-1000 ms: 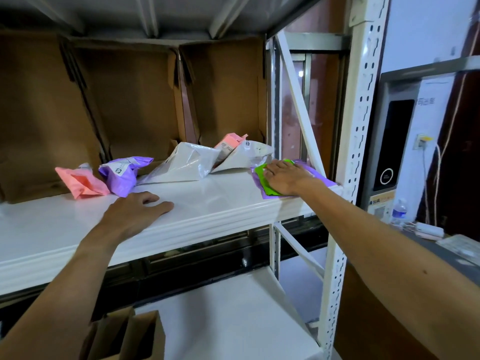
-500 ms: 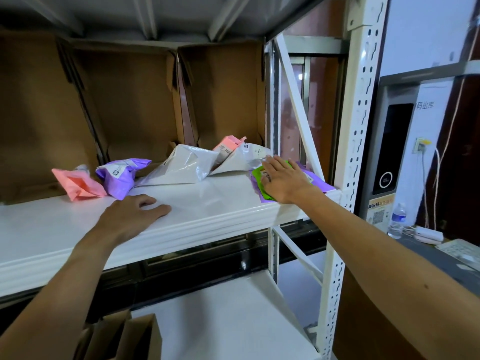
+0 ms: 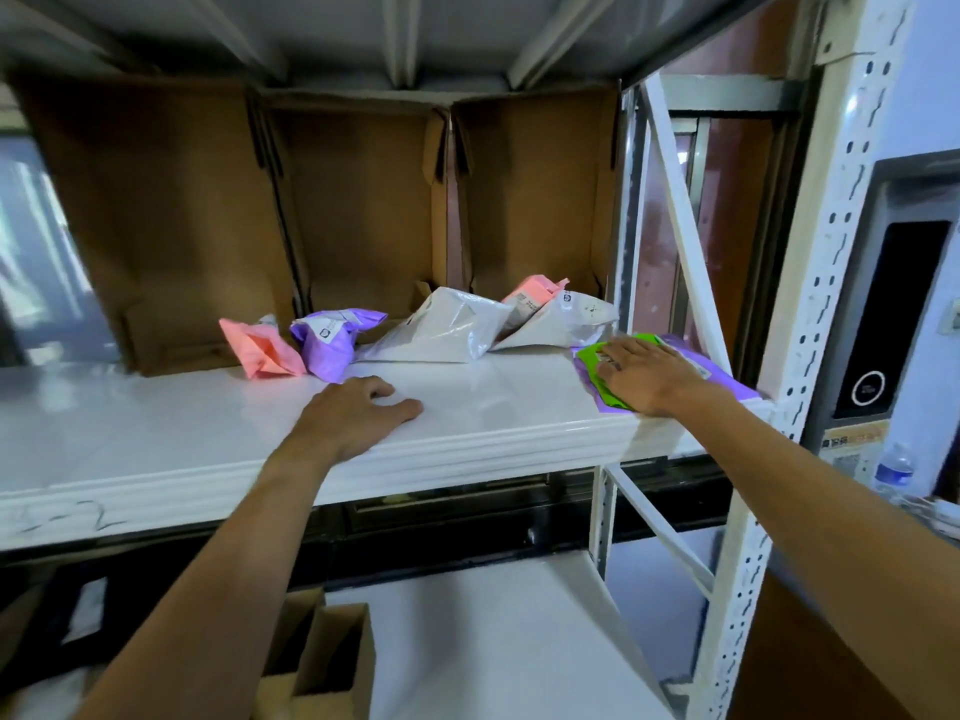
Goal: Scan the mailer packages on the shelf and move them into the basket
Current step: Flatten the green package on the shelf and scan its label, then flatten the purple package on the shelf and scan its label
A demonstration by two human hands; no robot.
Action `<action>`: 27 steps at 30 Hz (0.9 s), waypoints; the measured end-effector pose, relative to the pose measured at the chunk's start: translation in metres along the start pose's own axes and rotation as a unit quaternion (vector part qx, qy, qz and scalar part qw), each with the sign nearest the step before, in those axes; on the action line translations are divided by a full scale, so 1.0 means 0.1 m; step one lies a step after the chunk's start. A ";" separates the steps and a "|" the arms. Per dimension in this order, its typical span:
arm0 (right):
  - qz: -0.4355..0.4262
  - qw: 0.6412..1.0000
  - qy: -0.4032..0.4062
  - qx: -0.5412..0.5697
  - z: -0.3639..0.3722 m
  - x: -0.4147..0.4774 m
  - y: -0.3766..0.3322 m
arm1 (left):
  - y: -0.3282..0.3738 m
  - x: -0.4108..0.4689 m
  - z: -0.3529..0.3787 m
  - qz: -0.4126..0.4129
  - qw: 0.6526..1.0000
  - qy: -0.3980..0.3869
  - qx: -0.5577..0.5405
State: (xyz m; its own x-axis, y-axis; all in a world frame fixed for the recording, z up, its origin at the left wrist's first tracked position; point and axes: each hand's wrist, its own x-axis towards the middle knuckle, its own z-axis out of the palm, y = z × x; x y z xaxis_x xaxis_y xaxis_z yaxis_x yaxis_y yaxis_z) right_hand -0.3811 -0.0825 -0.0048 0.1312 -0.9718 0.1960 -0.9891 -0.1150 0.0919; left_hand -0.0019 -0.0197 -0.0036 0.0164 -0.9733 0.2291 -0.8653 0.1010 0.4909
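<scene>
Right hand (image 3: 641,376) lay flat, fingers spread, on green mailer (image 3: 592,362) at shelf (image 3: 467,423) 3 o'clock end, pressing, not gripping | Left hand (image 3: 353,414) rested empty, loosely curled, mid-shelf | Advice: slide mailer off the edge, then pinch | Basket unseen.

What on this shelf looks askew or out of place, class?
The green mailer under the right hand pokes past the shelf front edge, atop a flat purple mailer. The other mailers, such as the white mailer, lie crumpled and tilted in a loose row.
</scene>
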 end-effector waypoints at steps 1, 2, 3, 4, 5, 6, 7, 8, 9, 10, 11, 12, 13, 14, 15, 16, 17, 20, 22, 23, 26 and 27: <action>-0.001 1.000 0.000 -0.008 -0.02 -0.01 -0.04 | -0.02 0.00 -0.01 -0.002 1.000 0.001 0.000; -0.009 0.999 0.001 -0.032 -0.02 -0.02 -0.05 | -0.02 0.01 -0.01 -0.002 1.000 0.000 0.002; -0.006 0.999 0.007 -0.044 -0.03 -0.06 -0.06 | -0.02 0.02 0.00 -0.002 1.000 -0.002 0.004; -0.001 0.998 0.029 -0.053 -0.04 -0.07 -0.10 | -0.04 0.02 0.00 -0.005 1.000 -0.003 0.005; 0.008 0.997 0.063 -0.054 -0.04 -0.10 -0.11 | -0.03 0.03 0.01 -0.006 1.000 -0.004 0.007; 0.007 0.993 0.102 -0.062 -0.05 -0.11 -0.14 | -0.04 0.03 0.00 -0.008 1.000 -0.003 0.009; 0.003 0.989 0.134 -0.065 -0.05 -0.12 -0.17 | -0.04 0.03 0.00 -0.008 1.000 -0.003 0.013; -0.004 0.985 0.154 -0.072 -0.06 -0.12 -0.19 | -0.03 0.03 0.00 -0.009 1.000 -0.003 0.015; -0.010 0.982 0.169 -0.080 -0.07 -0.11 -0.25 | -0.03 0.03 -0.01 -0.011 1.000 -0.001 0.014; -0.009 0.980 0.178 -0.085 -0.09 -0.12 -0.30 | -0.02 0.04 0.00 -0.012 1.000 0.001 0.012; -0.009 0.980 0.186 -0.074 -0.12 -0.10 -0.41 | -0.03 0.04 0.00 -0.013 1.000 0.005 0.007; -0.015 0.978 0.200 -0.050 -0.16 -0.11 -0.53 | -0.03 0.05 0.01 -0.015 1.000 0.007 -0.002; -0.022 0.976 0.213 -0.028 -0.20 -0.13 -0.68 | -0.04 0.06 0.01 -0.018 1.000 0.008 -0.022; -0.033 0.974 0.223 -0.010 -0.23 -0.14 -0.86 | -0.06 0.07 0.00 -0.021 0.998 0.008 -0.051; -0.046 0.972 0.230 0.006 -0.26 -0.15 -1.02 | -0.07 0.07 0.00 -0.022 0.996 0.010 -0.082; -0.059 0.971 0.230 0.027 -0.27 -0.14 -1.20 | -0.09 0.08 -0.02 -0.025 0.994 0.014 -0.106; -0.069 0.971 0.222 0.059 -0.29 -0.14 -1.37 | -0.10 0.10 -0.03 -0.026 0.992 0.022 -0.120; -0.091 0.971 0.160 0.151 -0.33 -0.08 -1.90 | -0.15 0.17 -0.03 -0.047 0.987 0.048 -0.146; -0.107 0.971 0.143 0.158 -0.33 -0.02 -2.24 | -0.17 0.21 -0.03 -0.064 0.982 0.091 -0.152; -0.115 0.971 0.145 0.153 -0.32 0.00 -2.37 | -0.17 0.23 -0.04 -0.072 0.980 0.120 -0.144; -0.124 0.969 0.151 0.152 -0.29 0.06 -2.57 | -0.20 0.30 -0.10 -0.097 0.976 0.188 -0.045; -0.119 0.968 0.148 0.164 -0.28 0.09 -2.57 | -0.22 0.34 -0.11 -0.102 0.974 0.201 -0.001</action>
State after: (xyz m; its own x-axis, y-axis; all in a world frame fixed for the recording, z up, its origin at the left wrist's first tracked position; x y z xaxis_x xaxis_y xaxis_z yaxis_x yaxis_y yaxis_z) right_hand -0.1241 -0.0558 0.0008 0.3233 -0.8141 0.4824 -0.8901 -0.4347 -0.1370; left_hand 0.0238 -0.0527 0.0028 0.3835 -0.8139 0.4364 -0.8222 -0.0857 0.5627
